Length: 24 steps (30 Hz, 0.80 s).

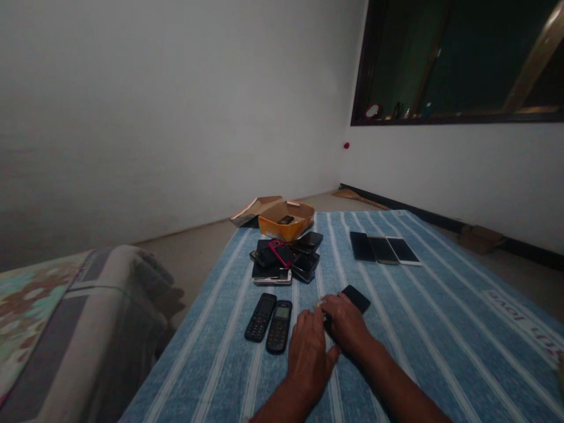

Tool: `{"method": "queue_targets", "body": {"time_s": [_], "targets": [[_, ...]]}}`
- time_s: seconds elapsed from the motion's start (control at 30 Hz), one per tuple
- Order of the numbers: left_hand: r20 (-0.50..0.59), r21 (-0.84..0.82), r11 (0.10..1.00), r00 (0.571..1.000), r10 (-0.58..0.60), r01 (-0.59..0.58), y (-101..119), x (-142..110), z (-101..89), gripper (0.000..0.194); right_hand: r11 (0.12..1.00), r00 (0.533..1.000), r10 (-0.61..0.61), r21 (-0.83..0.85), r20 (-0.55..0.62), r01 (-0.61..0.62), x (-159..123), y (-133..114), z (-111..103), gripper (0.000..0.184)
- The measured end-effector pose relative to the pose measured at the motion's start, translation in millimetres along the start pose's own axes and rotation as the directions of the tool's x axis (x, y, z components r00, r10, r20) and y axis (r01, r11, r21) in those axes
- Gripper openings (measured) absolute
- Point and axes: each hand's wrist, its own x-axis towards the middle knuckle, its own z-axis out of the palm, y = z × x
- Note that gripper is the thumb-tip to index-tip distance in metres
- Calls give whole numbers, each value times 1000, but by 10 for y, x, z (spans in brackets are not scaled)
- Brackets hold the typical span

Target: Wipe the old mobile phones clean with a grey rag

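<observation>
- Head view: the right hand (346, 323) lies over a black smartphone (358, 298), whose end shows toward 1 o'clock; I cannot tell if the grip is closed on it.
- The left hand (308, 355) curls beside it, apparently empty, near a black keypad phone (279, 326).
- The smartphone looks light, stiff and slippery: best held by its edges.

The right hand (346, 323) hides part of a black smartphone (358, 298). Phones in the central pile (282, 261) overlap and hide one another. Objects on the window sill (395, 111), upper right, are too small to tell. Lettering on the striped cloth (520, 320) runs off the right edge.
</observation>
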Motion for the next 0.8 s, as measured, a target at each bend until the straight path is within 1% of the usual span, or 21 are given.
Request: {"method": "queue_targets", "body": {"time_s": [0.17,0.3,0.4,0.47,0.53,0.63,0.8], "targets": [[-30,68,997,999,32,-30,-5,-34,35,73,999,999,-33,-8,-40,33,-9,10,17,33],[-65,84,995,996,63,-58,-27,-32,76,80,999,998,-46,-7,-35,46,-34,-20,-17,34],[-110,78,993,989,98,-90,-46,-37,148,85,999,998,-50,-20,-28,49,-44,-47,-28,34],[-150,70,994,984,99,-89,-65,-45,206,85,998,998,-55,-25,-25,55,-44,-60,-21,34],[-162,60,995,983,89,-80,-93,-53,257,84,998,998,-62,-23,-16,62,-39,-65,-11,34],[-150,48,997,986,72,-66,-153,-69,297,82,999,999,-50,-14,8,50,-26,-52,-6,37],[-63,68,994,994,95,-90,-248,-110,282,81,1000,1000,-21,-9,11,21,3,79,-54,43]]}}
